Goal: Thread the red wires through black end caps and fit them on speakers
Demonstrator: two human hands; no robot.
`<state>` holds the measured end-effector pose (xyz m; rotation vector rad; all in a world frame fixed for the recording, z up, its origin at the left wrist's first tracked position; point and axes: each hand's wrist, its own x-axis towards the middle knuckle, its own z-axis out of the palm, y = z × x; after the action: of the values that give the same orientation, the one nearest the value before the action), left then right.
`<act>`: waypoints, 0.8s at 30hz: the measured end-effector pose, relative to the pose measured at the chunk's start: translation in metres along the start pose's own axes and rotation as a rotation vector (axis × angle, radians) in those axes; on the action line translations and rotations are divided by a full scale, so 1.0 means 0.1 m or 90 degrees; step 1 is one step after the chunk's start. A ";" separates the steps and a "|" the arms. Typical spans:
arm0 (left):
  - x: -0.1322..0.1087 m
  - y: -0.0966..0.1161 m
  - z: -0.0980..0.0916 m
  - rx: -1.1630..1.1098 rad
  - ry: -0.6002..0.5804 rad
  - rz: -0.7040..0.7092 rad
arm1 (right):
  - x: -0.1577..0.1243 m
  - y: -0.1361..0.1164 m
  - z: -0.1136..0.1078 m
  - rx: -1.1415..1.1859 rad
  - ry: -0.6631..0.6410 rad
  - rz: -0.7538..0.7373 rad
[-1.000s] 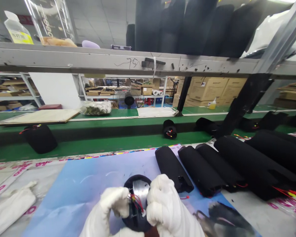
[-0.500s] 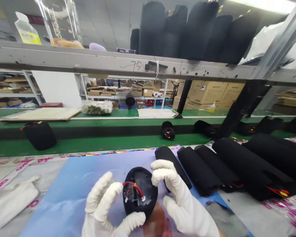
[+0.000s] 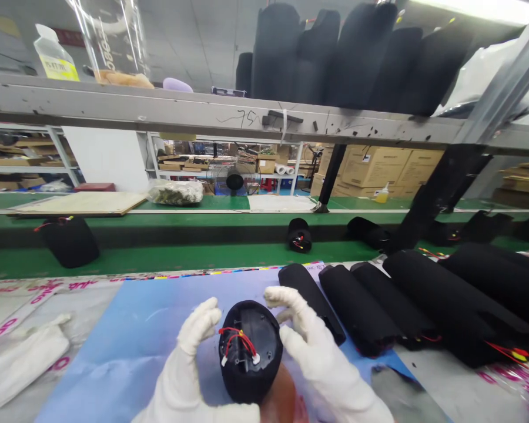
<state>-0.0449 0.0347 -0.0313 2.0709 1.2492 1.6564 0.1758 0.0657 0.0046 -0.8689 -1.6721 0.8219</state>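
A black fabric-covered cylinder (image 3: 251, 376) stands in front of me with its black plastic end facing up toward me. Red wires with small white connectors (image 3: 240, 341) lie across that end. On its left side is my left hand (image 3: 189, 364) in a white glove, fingers curved and apart from the thumb, with a gap to the cylinder's upper edge. My right hand (image 3: 312, 346), also white-gloved, curves around the right side, its thumb at or very near the rim and its fingers spread. Neither hand is closed on the cylinder. A blue sheet (image 3: 136, 346) lies underneath.
Several black rolls (image 3: 357, 305) lie to the right, some with red wires. A spare white glove (image 3: 26, 361) rests at left. Behind, a green bench (image 3: 203, 249) carries more black cylinders (image 3: 70, 241). Overhead runs a grey shelf (image 3: 180, 108) loaded with black cylinders and bottles.
My left hand's fingers have drawn together and lifted off the red wires. My right thumb has moved up to the cylinder's right rim. The view has shifted slightly.
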 end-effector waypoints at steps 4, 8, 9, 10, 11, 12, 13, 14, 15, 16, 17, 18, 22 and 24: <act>0.09 0.08 0.14 -0.032 -0.120 0.001 | 0.03 -0.10 0.14 -0.033 -0.008 -0.066; 0.49 0.07 0.08 -0.031 -0.188 -0.033 | 0.13 -0.13 -0.17 -0.097 0.023 -0.017; 0.66 0.01 0.04 -0.003 -0.188 -0.061 | 0.14 -0.11 -0.29 -0.158 0.040 0.017; 0.86 -0.08 0.00 0.057 -0.165 -0.091 | 0.14 -0.07 -0.41 -0.234 0.062 0.049; 1.08 -0.19 -0.04 0.102 -0.129 -0.121 | 0.14 -0.03 -0.50 -0.315 0.085 0.077; 1.30 -0.31 -0.07 0.140 -0.090 -0.141 | 0.13 0.03 -0.58 -0.390 0.106 0.102; 1.51 -0.44 -0.09 0.174 -0.055 -0.165 | 0.11 0.09 -0.62 -0.451 0.120 0.127; 1.70 -0.57 -0.10 0.191 -0.031 -0.179 | 0.10 0.14 -0.63 -0.502 0.130 0.156; 1.86 -0.70 -0.10 0.199 -0.013 -0.185 | 0.09 0.18 -0.62 -0.549 0.134 0.189; 1.99 -0.81 -0.09 0.204 -0.005 -0.188 | 0.09 0.20 -0.59 -0.598 0.130 0.224; 2.08 -0.91 -0.08 0.208 0.006 -0.198 | 0.10 0.20 -0.55 -0.647 0.121 0.259; 2.15 -0.99 -0.08 0.211 0.015 -0.212 | 0.13 0.19 -0.50 -0.689 0.108 0.291; 2.27 -1.04 -0.19 0.206 0.048 -0.284 | 0.31 0.02 -0.35 -0.729 -0.012 0.360; 2.23 -0.94 -0.30 0.216 0.066 -0.280 | 0.36 -0.05 -0.33 -0.724 -0.060 0.344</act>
<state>-0.1136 0.2418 0.0767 1.7062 1.9676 1.4388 0.2000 0.0972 0.0336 -2.1408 -1.9891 0.1550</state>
